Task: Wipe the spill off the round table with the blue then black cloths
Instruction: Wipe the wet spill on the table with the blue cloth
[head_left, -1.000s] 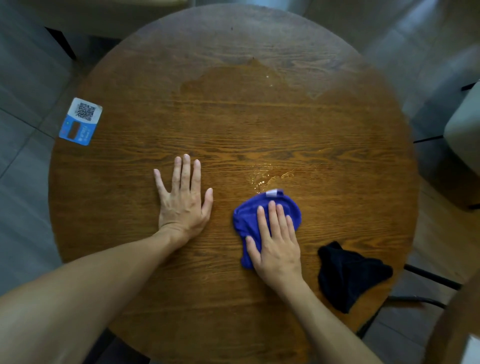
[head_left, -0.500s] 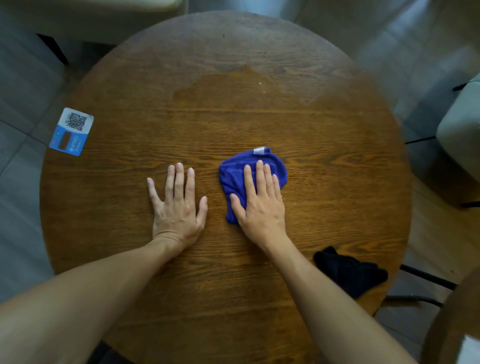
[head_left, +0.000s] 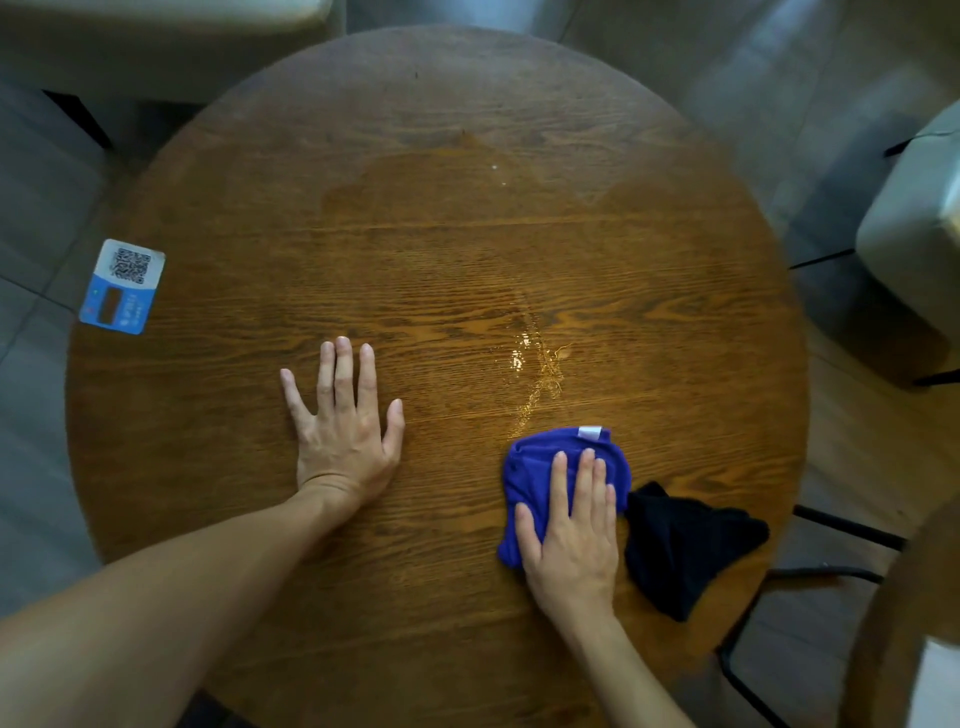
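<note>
On the round wooden table (head_left: 441, 270), my right hand (head_left: 574, 535) lies flat with its fingers pressed on the crumpled blue cloth (head_left: 535, 467), near the table's front right. The cloth's right edge touches the black cloth (head_left: 685, 545), which lies bunched at the table's right rim. A streak of glistening liquid (head_left: 535, 374) runs from just above the blue cloth toward the middle. A wide damp patch (head_left: 457, 182) darkens the far part of the top. My left hand (head_left: 345, 431) rests palm down on the wood, fingers spread, holding nothing.
A blue and white card with a QR code (head_left: 122, 286) sits at the table's left edge. Pale upholstered seats stand at the far left (head_left: 156, 41) and at the right (head_left: 914, 249). A black metal frame (head_left: 831, 571) shows below the right rim.
My right hand pushed the blue cloth up and left across the wet streak, then drew it back down and right until it met the black cloth. My left hand stayed put.
</note>
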